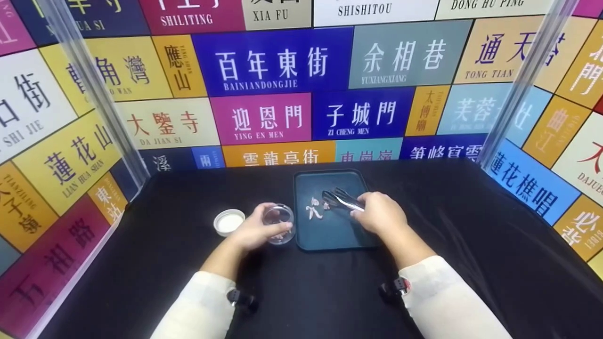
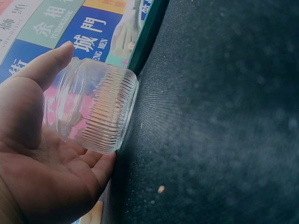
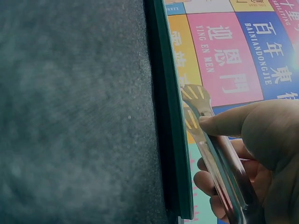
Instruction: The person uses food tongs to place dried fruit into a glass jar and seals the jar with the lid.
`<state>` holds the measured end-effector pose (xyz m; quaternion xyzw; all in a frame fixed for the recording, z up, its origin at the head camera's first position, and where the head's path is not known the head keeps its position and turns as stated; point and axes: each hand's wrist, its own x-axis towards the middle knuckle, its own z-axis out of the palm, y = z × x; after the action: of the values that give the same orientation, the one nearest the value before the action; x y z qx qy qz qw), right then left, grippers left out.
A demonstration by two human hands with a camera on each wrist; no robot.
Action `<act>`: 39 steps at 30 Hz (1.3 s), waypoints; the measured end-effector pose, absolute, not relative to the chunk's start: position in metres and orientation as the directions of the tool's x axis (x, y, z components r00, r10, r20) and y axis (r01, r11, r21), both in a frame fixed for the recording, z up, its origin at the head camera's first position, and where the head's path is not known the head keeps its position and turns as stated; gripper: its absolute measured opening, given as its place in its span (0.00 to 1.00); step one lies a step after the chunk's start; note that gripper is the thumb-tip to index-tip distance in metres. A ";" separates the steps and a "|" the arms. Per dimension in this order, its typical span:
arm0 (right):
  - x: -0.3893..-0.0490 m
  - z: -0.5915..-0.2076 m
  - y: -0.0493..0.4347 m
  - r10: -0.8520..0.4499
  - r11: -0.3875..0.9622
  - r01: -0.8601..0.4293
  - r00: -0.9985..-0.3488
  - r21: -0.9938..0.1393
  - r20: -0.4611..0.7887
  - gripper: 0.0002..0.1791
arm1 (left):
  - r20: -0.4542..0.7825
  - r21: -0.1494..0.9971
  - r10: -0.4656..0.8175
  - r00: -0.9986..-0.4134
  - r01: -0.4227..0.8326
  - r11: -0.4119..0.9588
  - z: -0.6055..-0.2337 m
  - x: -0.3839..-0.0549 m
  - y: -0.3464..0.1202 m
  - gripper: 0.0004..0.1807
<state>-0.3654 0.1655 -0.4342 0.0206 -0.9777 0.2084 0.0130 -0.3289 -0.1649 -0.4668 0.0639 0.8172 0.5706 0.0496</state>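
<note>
Black cloth [image 1: 313,294] lies beneath; left of the tray [image 1: 334,237], our left hand [image 1: 256,230] grips a ribbed jar [image 2: 106,109], probably slippery, best held by its sides; above the tray, our right hand [image 1: 384,212] clasps metal tongs [image 1: 347,202].

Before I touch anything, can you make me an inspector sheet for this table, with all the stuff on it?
Surface: black cloth, some wrinkles.
Job's things: clear jar left of a dark tray; pale pieces on the tray; metal tongs above it.
Clutter: round white lid left of the jar.
Hands: left hand grips the jar; right hand holds the tongs.
Cables: nothing seen.
Surroundings: colourful wall of place-name signs.
</note>
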 end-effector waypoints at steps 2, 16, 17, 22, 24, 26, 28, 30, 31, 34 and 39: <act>-0.365 -0.435 0.165 -0.040 0.914 -0.051 -0.999 -0.403 0.037 0.28 | -0.010 0.940 0.163 -0.987 0.047 0.339 -0.466 -0.329 -0.165 0.48; -0.365 -0.437 0.161 -0.073 0.915 -0.091 -0.996 -0.394 0.060 0.18 | -0.009 0.940 0.166 -0.986 0.049 0.338 -0.467 -0.330 -0.166 0.48; -0.365 -0.437 0.161 -0.070 0.915 -0.088 -0.996 -0.393 0.061 0.18 | -0.008 0.940 0.165 -0.986 0.049 0.339 -0.467 -0.330 -0.166 0.48; -0.365 -0.437 0.162 -0.057 0.918 -0.078 -0.996 -0.388 0.066 0.18 | -0.005 0.939 0.166 -0.986 0.053 0.340 -0.468 -0.330 -0.166 0.48; -0.365 -0.437 0.163 -0.056 0.918 -0.078 -0.996 -0.389 0.067 0.18 | -0.005 0.939 0.167 -0.986 0.052 0.339 -0.468 -0.330 -0.165 0.48; -0.365 -0.436 0.163 -0.058 0.918 -0.081 -0.996 -0.389 0.071 0.17 | -0.005 0.939 0.166 -0.986 0.053 0.340 -0.468 -0.330 -0.165 0.48; -0.365 -0.435 0.162 -0.062 0.919 -0.087 -0.995 -0.385 0.077 0.17 | -0.007 0.939 0.166 -0.986 0.051 0.341 -0.468 -0.330 -0.165 0.49; -0.364 -0.435 0.162 -0.067 0.920 -0.094 -0.994 -0.381 0.083 0.17 | -0.009 0.939 0.167 -0.986 0.049 0.340 -0.467 -0.330 -0.165 0.49; -0.364 -0.435 0.162 -0.066 0.920 -0.093 -0.994 -0.381 0.084 0.17 | -0.009 0.938 0.167 -0.986 0.049 0.342 -0.467 -0.330 -0.165 0.49; -0.363 -0.433 0.162 -0.066 0.919 -0.093 -0.994 -0.382 0.084 0.17 | -0.013 0.938 0.167 -0.986 0.046 0.342 -0.467 -0.329 -0.165 0.49; -0.363 -0.430 0.161 -0.058 0.916 -0.091 -0.994 -0.392 0.096 0.17 | -0.009 0.938 0.165 -0.986 0.049 0.342 -0.467 -0.330 -0.165 0.49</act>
<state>-0.3629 0.1611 -0.4305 0.0382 -0.9778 0.2019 0.0413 -0.3299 -0.1651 -0.4674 0.0654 0.8177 0.5697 0.0511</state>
